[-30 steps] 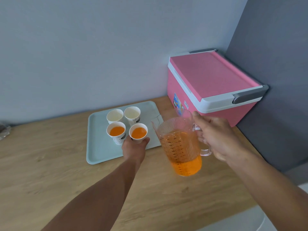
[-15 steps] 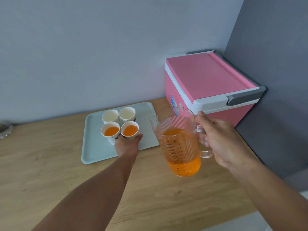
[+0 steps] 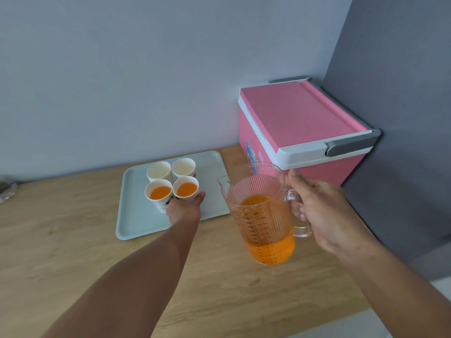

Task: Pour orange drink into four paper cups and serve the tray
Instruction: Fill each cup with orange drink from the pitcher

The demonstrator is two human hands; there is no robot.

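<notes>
My left hand (image 3: 185,209) grips the near right paper cup (image 3: 186,190); my right (image 3: 324,211) clasps the pitcher (image 3: 262,215) handle. Tilting fast could splash drink onto the tray (image 3: 136,215)

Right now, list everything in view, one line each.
filled paper cups: two, white, orange drink inside, near row on tray
empty paper cups: two, white, far row on tray
tray: one, pale green, on counter
pitcher: one, clear, part full of orange drink, held above counter
cooler: one, pink and white, lid closed, corner of counter
counter: one, light wood
left hand: grips the near right cup
right hand: grips the pitcher handle
</notes>
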